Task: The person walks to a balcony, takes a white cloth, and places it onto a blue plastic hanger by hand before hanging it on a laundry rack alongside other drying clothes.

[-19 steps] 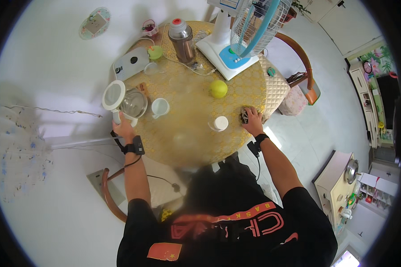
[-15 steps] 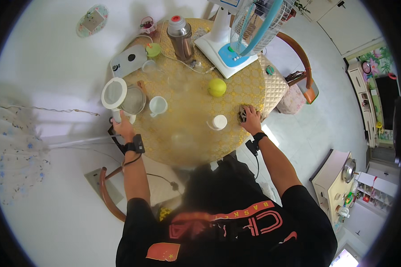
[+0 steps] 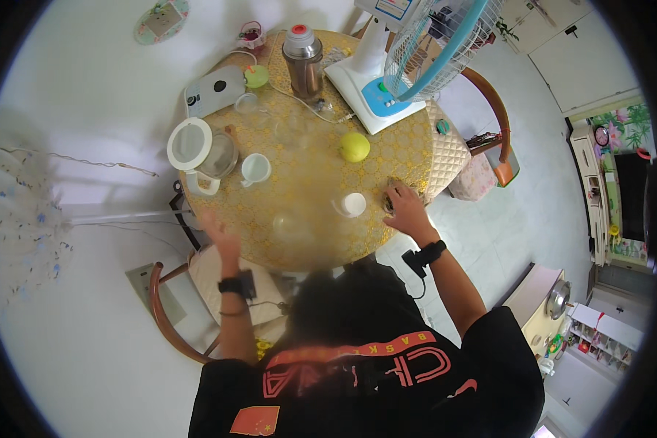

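Note:
A glass kettle (image 3: 220,156) stands at the table's left edge, its white-rimmed lid (image 3: 190,144) tilted open to the left. My left hand (image 3: 222,236) is off its white handle (image 3: 203,184), blurred, fingers stretched out with nothing visible in them. At the right edge, the fingers of my right hand (image 3: 410,210) curl over a small dark patterned thing (image 3: 391,191), mostly covered. Left of that hand is a small white round container or lid (image 3: 354,205). A white cup (image 3: 256,169) stands right of the kettle.
On the round table (image 3: 306,252) are a yellow-green round fruit (image 3: 355,147), a steel thermos (image 3: 304,66), a white kettle base (image 3: 214,92), a green-topped container (image 3: 256,76) and a fan (image 3: 387,98). A smear blurs the middle. Chairs (image 3: 169,321) stand around.
My left hand has let go of the kettle's handle and moved down and right, toward my body. My right hand stays over the dark patterned thing, its thumb now spread farther out.

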